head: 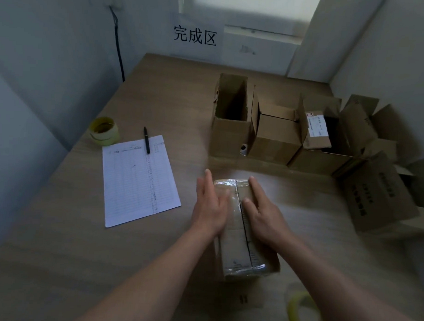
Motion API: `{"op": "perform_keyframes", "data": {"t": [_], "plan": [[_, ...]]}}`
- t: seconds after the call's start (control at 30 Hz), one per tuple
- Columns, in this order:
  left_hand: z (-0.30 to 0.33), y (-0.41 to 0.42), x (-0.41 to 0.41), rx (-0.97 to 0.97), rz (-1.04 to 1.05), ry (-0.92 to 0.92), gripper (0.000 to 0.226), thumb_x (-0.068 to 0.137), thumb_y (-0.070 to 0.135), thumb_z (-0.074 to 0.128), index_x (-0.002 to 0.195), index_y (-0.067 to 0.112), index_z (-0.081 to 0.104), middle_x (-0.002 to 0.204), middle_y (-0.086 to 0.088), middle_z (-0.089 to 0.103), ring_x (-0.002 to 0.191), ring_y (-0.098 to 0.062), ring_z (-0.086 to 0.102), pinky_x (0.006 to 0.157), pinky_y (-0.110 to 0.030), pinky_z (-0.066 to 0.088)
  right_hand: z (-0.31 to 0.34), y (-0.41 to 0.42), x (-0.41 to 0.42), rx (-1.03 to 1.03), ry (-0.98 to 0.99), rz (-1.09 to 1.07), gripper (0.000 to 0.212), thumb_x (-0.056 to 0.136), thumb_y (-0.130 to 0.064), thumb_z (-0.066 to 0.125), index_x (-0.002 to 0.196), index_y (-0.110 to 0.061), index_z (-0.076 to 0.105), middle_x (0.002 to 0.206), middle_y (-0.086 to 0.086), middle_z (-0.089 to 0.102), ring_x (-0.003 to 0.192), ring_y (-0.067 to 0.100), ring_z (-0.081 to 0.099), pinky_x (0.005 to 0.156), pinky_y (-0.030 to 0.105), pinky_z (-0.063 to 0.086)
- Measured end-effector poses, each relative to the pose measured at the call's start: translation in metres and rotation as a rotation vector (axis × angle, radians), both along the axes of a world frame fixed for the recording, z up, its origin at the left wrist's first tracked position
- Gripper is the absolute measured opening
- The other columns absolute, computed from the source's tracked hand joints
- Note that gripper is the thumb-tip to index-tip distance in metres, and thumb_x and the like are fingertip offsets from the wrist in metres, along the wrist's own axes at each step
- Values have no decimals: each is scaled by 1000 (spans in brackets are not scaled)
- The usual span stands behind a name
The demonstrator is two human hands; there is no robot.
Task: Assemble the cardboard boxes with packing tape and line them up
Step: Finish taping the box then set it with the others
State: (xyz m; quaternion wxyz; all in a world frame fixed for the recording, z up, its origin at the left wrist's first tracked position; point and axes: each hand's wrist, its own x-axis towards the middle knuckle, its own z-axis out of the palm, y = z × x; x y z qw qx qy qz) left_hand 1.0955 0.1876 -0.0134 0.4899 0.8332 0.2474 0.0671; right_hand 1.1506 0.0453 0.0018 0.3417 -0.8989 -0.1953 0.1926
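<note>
Wall sign reads 完成区; print on sheet, box label illegible.

Taped cardboard box — closed; open boxes behind.

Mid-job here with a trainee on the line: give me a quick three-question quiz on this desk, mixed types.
1. True or false: both hands lie flat on the taped box.
2. Multiple choice: where is the pen? A) inside the tall open box B) at the top of the lined sheet C) under the left hand
3. Fill in: the tape roll stands on the desk's ____ side, beyond the sheet.

Key
1. True: left hand and right hand press either side of the taped seam.
2. B: it lies across the top edge of the lined sheet; the tall open box stands farther back.
3. left
</note>
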Motion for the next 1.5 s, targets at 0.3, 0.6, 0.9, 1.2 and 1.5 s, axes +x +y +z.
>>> {"op": "perform_keyframes", "data": {"t": [0.3, 0.6, 0.9, 1.2, 1.5], "plan": [[-13, -74, -103, 451, -201, 158, 97, 72, 86, 34, 145, 23, 37, 157, -27, 19, 115, -41, 61, 68, -37, 58, -2, -1, 0, 48, 55, -79, 57, 104, -40, 39, 155, -39, 14, 153, 5, 43, 135, 28, 44, 106, 33, 34], [-10, -73, -101, 431, -227, 147, 97, 65, 79, 44, 144, 24, 43, 159, -23, 18, 96, -37, 69, 63, -34, 57, 0, -33, -35, 109, 86, -47, 71, 99, -38, 52, 155, -43, 8, 154, 1, 40, 133, 23, 47, 103, 29, 37], [-2, -77, -95, 364, -177, 176, 105, 41, 87, 56, 131, 34, 55, 153, -16, 37, 74, -22, 73, 47, -26, 51, 12, 10, -4, -341, -423, 286, 67, 96, -63, 31, 154, -41, 5, 165, 1, -14, 151, 25, -10, 117, 52, 13], [-3, -73, -93, 435, -137, 163, 103, 42, 90, 53, 128, 33, 55, 153, -15, 38, 65, -21, 71, 46, -28, 51, 1, 25, 37, -87, -29, -136, 58, 99, -54, 30, 152, -29, 31, 148, 6, 39, 135, 26, 37, 109, 41, 33], [19, -47, -73, -262, 22, 108, 93, 83, 43, 64, 154, 32, 5, 146, 16, 40, 128, -8, 46, 103, -22, 35, 12, -27, -36, 209, 642, -594, 58, 103, -55, 30, 90, -17, 72, 82, 1, 73, 85, 22, 69, 75, 33, 53]]}}
